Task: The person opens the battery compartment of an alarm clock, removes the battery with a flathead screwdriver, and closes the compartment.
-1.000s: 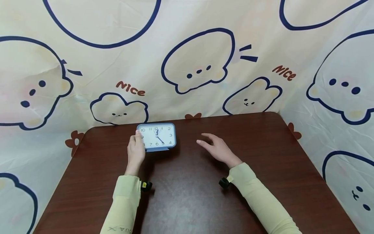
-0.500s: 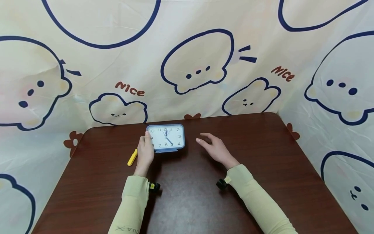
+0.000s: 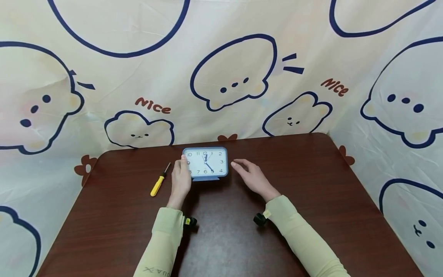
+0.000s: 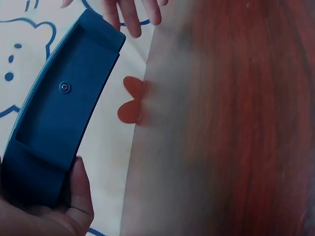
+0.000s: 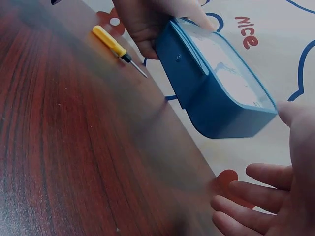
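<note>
My left hand (image 3: 180, 180) grips the left end of a blue alarm clock (image 3: 206, 163), thumb on the front of its frame. The clock's white dial faces me in the head view. In the left wrist view the underside of the clock (image 4: 64, 93) shows, with one screw in a recess. My right hand (image 3: 254, 177) is just right of the clock, fingers spread and relaxed, holding nothing. Its thumb tip is right at the clock's edge in the right wrist view, where the clock (image 5: 221, 83) hangs above the table.
A screwdriver (image 3: 159, 184) with a yellow handle lies on the table left of my left hand, its shaft pointing away from me. The dark brown wooden table (image 3: 221, 238) ends at a cartoon-printed cloth (image 3: 235, 23) behind and at both sides.
My left hand has carried the clock to the right, close to my right hand. The screwdriver, hidden before behind the left hand, now shows whole. My right hand has barely moved.
</note>
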{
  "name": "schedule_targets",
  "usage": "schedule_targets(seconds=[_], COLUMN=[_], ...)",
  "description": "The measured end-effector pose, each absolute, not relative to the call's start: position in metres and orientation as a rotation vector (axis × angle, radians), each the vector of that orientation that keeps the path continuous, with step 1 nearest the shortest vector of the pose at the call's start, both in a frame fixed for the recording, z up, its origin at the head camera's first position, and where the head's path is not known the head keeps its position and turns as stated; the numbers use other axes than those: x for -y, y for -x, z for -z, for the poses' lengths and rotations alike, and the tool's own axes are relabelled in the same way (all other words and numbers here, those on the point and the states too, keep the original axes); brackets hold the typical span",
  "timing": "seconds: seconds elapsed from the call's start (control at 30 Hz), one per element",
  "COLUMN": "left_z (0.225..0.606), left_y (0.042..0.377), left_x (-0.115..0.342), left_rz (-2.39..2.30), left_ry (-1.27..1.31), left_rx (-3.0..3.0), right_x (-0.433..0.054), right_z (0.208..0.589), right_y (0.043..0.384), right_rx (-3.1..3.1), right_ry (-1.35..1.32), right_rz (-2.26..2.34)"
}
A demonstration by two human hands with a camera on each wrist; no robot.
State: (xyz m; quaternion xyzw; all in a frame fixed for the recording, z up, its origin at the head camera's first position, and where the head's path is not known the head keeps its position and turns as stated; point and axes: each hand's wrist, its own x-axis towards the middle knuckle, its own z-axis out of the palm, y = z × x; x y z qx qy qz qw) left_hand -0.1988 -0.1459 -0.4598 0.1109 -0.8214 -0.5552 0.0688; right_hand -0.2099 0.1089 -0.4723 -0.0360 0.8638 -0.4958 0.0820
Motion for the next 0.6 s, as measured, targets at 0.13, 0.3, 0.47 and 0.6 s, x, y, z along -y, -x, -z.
schedule_targets(seconds=[0.13,0.3,0.47,0.6], left_z=[0.462,0.465,0.467,0.469], left_y=[0.198,0.198,0.198,0.198], left_x=[0.138,0.128,0.118,0.112], left_rz=[1.662,1.655,1.674,1.71], left_ry=[-0.28,-0.25,-0.217,-0.186], left_rx=[2.48,2.483,2.472,2.461], right_x=[-0.108,-0.108,-0.11,-0.112], right_z=[0.474,0.474,0.472,0.473], right_y=[0.21,0.209,0.21,0.21], right_rx=[-2.542,-2.5,-2.459,-2.406], right_ry=[0.12,0.137,0.117,0.09], right_rz=[1.531,1.568,1.569,1.561])
